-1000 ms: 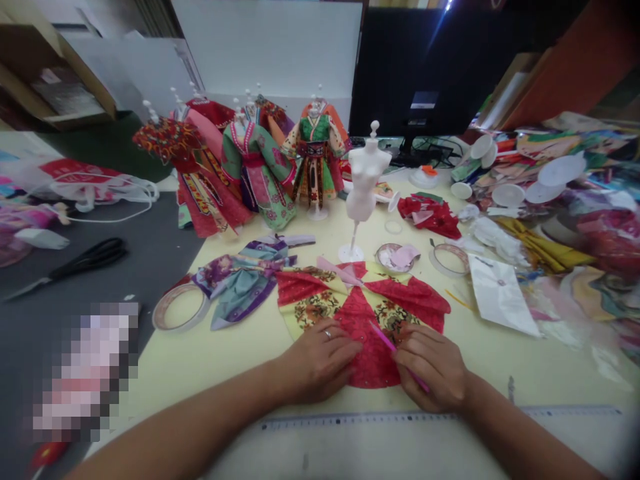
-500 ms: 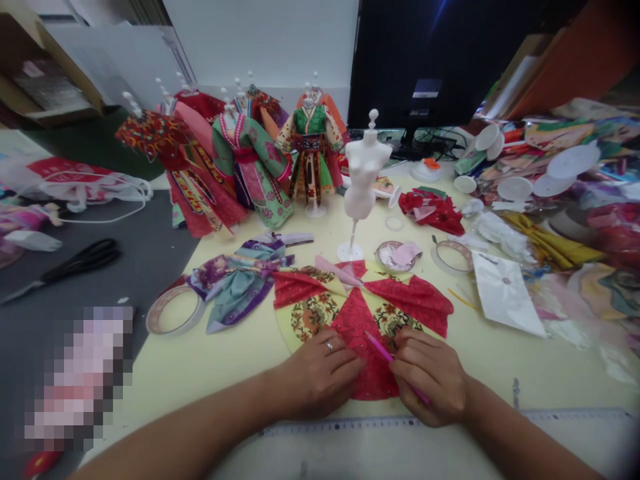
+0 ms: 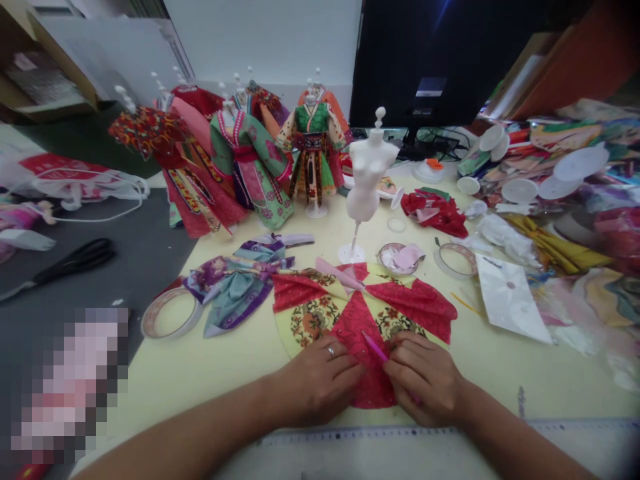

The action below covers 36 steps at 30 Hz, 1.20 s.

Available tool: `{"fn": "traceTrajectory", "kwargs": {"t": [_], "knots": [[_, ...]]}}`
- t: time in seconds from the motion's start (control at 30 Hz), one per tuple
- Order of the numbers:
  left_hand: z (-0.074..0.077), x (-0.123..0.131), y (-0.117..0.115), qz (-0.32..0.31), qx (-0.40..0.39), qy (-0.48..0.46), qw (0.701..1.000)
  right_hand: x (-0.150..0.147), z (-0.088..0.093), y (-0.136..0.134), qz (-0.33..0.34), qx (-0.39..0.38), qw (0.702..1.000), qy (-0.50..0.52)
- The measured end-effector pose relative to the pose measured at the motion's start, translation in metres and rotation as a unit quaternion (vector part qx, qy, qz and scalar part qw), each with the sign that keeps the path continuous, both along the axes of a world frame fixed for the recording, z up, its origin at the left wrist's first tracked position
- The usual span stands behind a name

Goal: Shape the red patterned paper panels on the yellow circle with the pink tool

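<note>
A doll-sized skirt (image 3: 357,320) lies spread in a fan on the table, made of red, yellow and flower-patterned panels. My left hand (image 3: 320,381) rests on its front left part, the fingers curled and pressed onto the cloth; what the fingertips pinch is hidden. Between the fingers of my right hand (image 3: 425,380) is a slim pink pen-like stick (image 3: 374,347), its pointed end over the red middle panel. This hand also touches the skirt's right side. Just behind the skirt stands a bare white doll torso (image 3: 369,177) on a stand.
Dressed doll stands (image 3: 250,160) crowd the back left, beside a dark monitor (image 3: 430,60). Rolls of tape (image 3: 170,313) and a purple-blue doll garment (image 3: 235,287) lie left. Black scissors (image 3: 80,260) rest on a grey mat. Fabric scraps (image 3: 550,147) pile up at right; a ruler (image 3: 380,435) lies in front.
The view has shifted slightly. My right hand has come a little closer to my left hand, still with the pink stick in it. My left hand stays on the cloth.
</note>
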<state>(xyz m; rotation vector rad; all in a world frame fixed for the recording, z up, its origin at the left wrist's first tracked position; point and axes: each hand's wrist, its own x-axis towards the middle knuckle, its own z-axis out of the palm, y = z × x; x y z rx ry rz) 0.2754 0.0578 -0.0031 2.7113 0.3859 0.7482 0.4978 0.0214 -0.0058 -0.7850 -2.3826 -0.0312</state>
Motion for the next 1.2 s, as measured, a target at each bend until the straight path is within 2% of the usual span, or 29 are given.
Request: {"fn": "traceTrajectory", "kwargs": {"t": [0.67,0.87,1.2], "knots": [[-0.0003,0.0004,0.0017,-0.003,-0.006,-0.001,1.0,-0.0018,0.001,0.0026,0.0,-0.023,1.0,0.006],[-0.0013,0.0004,0.0023,-0.003,0.014,0.01,1.0,-0.0016,0.0031,0.0028,0.003,-0.033,0.999,0.027],[-0.0021,0.0005,0.0054,0.024,-0.003,-0.018,1.0,-0.0011,0.0027,0.0021,0.004,-0.056,0.998,0.033]]}}
